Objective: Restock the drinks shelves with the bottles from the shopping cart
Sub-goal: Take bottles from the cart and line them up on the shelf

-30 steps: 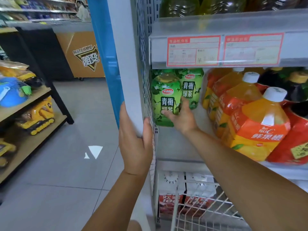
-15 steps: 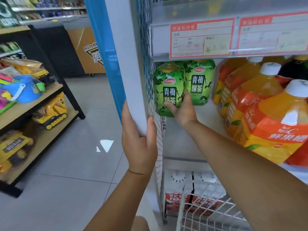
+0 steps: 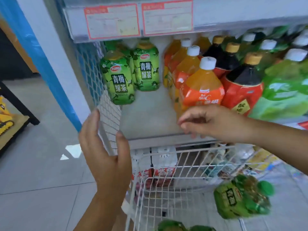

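Note:
Two green tea bottles stand on the drinks shelf (image 3: 150, 117) at its left end: the front one (image 3: 118, 80) and a second (image 3: 146, 69) behind it to the right. My right hand (image 3: 215, 122) hovers empty at the shelf's front edge, fingers loosely curled, in front of the orange juice bottles (image 3: 202, 87). My left hand (image 3: 105, 155) rests on the shelf's white end post and mesh (image 3: 110, 117), thumb and fingers spread around it. The white wire cart (image 3: 166, 189) below holds more green bottles (image 3: 241, 197).
Dark tea bottles with red labels (image 3: 241, 84) and green-labelled bottles (image 3: 283, 87) fill the shelf to the right. Price tags (image 3: 113, 22) hang on the shelf above. Boxed goods (image 3: 156, 165) sit under the shelf. A toy rack (image 3: 10, 117) stands at left across the tiled aisle.
My right hand has let go of the front green bottle and drawn back right to the shelf edge. The view has dropped, bringing the cart into sight. My left hand's grip has loosened.

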